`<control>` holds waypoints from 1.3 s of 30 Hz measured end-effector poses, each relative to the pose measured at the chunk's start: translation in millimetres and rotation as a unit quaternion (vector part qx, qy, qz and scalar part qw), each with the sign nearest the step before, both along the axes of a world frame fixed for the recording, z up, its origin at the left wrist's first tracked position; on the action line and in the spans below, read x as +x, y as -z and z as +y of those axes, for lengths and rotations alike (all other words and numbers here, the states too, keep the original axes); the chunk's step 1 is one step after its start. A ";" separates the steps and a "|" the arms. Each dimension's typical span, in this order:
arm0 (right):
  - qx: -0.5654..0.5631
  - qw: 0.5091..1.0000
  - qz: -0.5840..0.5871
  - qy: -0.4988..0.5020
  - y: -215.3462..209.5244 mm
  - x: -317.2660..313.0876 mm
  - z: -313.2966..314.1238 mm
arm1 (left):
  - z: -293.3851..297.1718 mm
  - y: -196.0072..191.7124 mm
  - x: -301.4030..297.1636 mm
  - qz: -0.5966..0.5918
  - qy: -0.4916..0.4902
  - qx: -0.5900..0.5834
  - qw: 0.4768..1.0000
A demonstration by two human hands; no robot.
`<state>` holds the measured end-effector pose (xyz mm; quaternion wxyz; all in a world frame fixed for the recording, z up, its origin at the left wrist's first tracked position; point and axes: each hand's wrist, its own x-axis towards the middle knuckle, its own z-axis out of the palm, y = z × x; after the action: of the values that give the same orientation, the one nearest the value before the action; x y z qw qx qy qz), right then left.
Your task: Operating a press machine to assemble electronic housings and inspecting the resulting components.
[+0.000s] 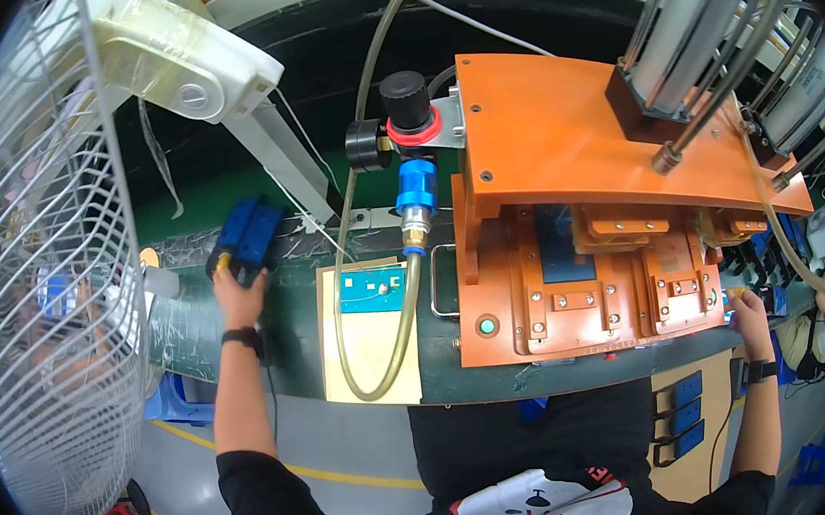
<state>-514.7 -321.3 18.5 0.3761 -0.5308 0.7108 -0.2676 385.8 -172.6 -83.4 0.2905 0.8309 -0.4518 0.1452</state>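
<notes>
A: Nearest thing is the big white wire fan guard (50, 296), left side. Grip?
B: Left hand (240, 294) is grasping the near edge of a blue rectangular block with black edging (251, 232). Blurred; from where I stand, can't tell if it's lifted or resting on the dark green bench top (293, 320).
A: How does it lie?
B: Beyond the fingers, away from the body, a touch right. Long axis looks slanted, far end rightward. Loose read.
A: Right hand (748, 311)?
B: Well apart, at the right end of the orange flat-topped press (558, 111). Can't tell if it holds anything. Left is the nearer of the 2.
A: Edges, room?
B: Pale slanted post (276, 156) just right of the block. Yellowish see-through hose (412, 298) loops over a cream sheet (376, 337), between block and press. Bench's front edge runs bodyward.
</notes>
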 end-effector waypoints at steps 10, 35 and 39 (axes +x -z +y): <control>0.036 0.997 0.019 0.072 -12.5 18.7 80.7 | -154.3 -8.8 77.9 0.065 -0.179 0.059 0.980; -0.207 0.968 0.054 0.134 39.4 -98.8 107.4 | 117.6 -65.0 -250.8 0.292 -0.033 -0.065 0.954; -0.221 0.949 0.221 0.043 13.3 -126.5 47.1 | 135.3 -90.2 -362.7 0.294 -0.036 0.001 0.955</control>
<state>-641.2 -274.1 5.2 0.0705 -0.6157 0.7211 -0.3097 23.0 -37.3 6.8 0.4044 0.8528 -0.3163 -0.0960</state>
